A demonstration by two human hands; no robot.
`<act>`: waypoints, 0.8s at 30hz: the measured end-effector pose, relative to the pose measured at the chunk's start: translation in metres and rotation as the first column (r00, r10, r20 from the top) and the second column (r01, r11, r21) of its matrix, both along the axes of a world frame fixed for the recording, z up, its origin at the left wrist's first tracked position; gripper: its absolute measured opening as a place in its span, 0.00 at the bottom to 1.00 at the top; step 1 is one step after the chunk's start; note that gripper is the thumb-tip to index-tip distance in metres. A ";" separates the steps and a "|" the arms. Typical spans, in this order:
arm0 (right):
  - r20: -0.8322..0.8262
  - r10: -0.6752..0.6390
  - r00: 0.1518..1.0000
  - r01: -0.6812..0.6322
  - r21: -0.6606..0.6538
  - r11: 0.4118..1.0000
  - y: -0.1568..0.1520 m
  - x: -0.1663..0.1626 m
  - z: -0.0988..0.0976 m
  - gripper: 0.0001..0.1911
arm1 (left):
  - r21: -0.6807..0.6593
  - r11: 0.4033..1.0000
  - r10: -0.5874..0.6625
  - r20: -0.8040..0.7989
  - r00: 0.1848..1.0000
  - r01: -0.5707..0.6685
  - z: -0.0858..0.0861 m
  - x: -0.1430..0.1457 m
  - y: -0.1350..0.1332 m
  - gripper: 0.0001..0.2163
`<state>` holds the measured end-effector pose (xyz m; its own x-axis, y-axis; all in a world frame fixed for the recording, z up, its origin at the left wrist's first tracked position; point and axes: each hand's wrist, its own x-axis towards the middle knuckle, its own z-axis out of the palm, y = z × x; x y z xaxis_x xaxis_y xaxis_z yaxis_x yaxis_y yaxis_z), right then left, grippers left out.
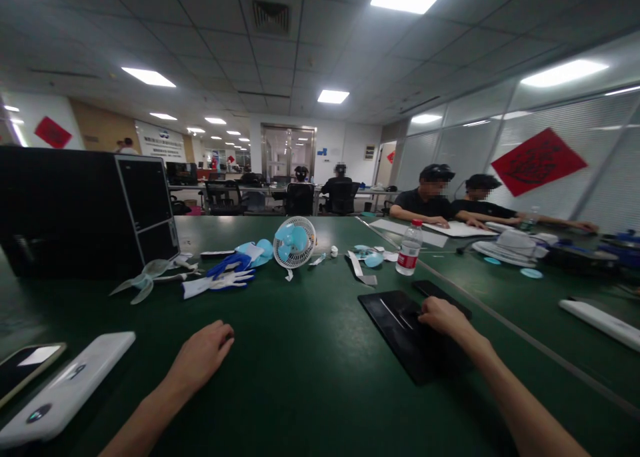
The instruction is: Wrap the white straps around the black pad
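A broad dark green tabletop (300,390) is filling the foreground, with a seam running across its right side. The left hand (204,352) is resting on it, fingers curling loosely around nothing visible; how far it is closed, I cannot tell. The right hand (443,316) is bending its fingers over a flat black mat (395,327), which is lying right of centre; whether they are gripping anything, I cannot tell. Farther back, a small fan (294,242) with blue blades is standing between blue-and-white gloves (219,285) and a red-capped bottle (409,249). A large black case (65,210) is occupying the left. Two people in black are sitting at the right, before a blind-lined partition (465,137) where a red diamond-shaped poster (539,162) is hanging. Bright panels (333,96) are lighting the tiled ceiling (210,50).
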<state>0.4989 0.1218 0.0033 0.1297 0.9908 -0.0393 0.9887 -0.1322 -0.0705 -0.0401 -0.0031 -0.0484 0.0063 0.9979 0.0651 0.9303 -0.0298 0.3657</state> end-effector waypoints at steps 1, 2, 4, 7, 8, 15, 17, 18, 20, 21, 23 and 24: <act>-0.001 0.057 0.998 -0.057 -0.009 0.998 -0.004 -0.009 0.001 0.06 | 0.000 1.000 -0.002 0.000 1.000 0.002 0.001 0.002 -0.001 0.14; 0.000 0.126 0.992 -0.126 -0.010 0.992 -0.009 -0.021 0.002 0.06 | -0.002 1.000 -0.006 -0.001 1.000 0.006 0.001 0.004 -0.001 0.14; 0.008 0.278 0.960 -0.278 0.007 0.960 -0.017 -0.051 0.004 0.07 | -0.007 1.000 -0.018 -0.004 1.000 0.018 0.002 0.008 -0.002 0.14; 0.000 0.466 0.885 -0.466 0.047 0.884 -0.028 -0.108 0.004 0.08 | -0.015 0.998 -0.053 0.006 0.999 0.053 0.001 0.015 -0.003 0.14; -0.013 0.539 0.842 -0.537 0.078 0.840 -0.030 -0.128 0.004 0.09 | -0.016 0.998 -0.066 0.013 0.998 0.067 0.001 0.017 -0.002 0.14; -0.096 0.834 0.543 -0.817 0.167 0.551 -0.035 -0.230 -0.008 0.11 | 0.018 0.988 -0.153 0.005 0.988 0.153 0.019 0.026 -0.001 0.24; -0.105 0.867 0.487 -0.845 0.193 0.498 -0.037 -0.244 -0.013 0.11 | -0.008 0.982 -0.190 0.000 0.982 0.190 0.029 0.032 0.001 0.28; -0.109 0.879 0.465 -0.854 0.207 0.477 -0.038 -0.249 -0.015 0.11 | -0.027 0.980 -0.199 -0.001 0.980 0.199 0.033 0.035 0.003 0.30; -0.127 0.896 0.426 -0.863 0.238 0.445 -0.039 -0.253 -0.019 0.11 | -0.057 0.973 -0.222 0.002 0.975 0.222 0.038 0.041 0.007 0.34; -0.143 0.899 0.413 -0.862 0.257 0.437 -0.038 -0.253 -0.020 0.11 | -0.071 0.971 -0.230 0.016 0.973 0.231 0.039 0.045 0.009 0.36; -0.180 0.887 0.425 -0.836 0.299 0.461 -0.029 -0.247 -0.022 0.14 | -0.088 0.965 -0.241 0.058 0.969 0.245 0.040 0.050 0.011 0.38; -0.192 0.865 0.463 -0.805 0.319 0.501 -0.020 -0.241 -0.023 0.15 | -0.094 0.965 -0.239 0.081 0.968 0.246 0.040 0.053 0.011 0.38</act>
<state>0.2574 0.1014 -0.0195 -0.7517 0.6083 0.2548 0.5378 0.7890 -0.2971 0.0126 0.0084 -0.0083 0.2480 0.9683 -0.0289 0.8724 -0.2103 0.4413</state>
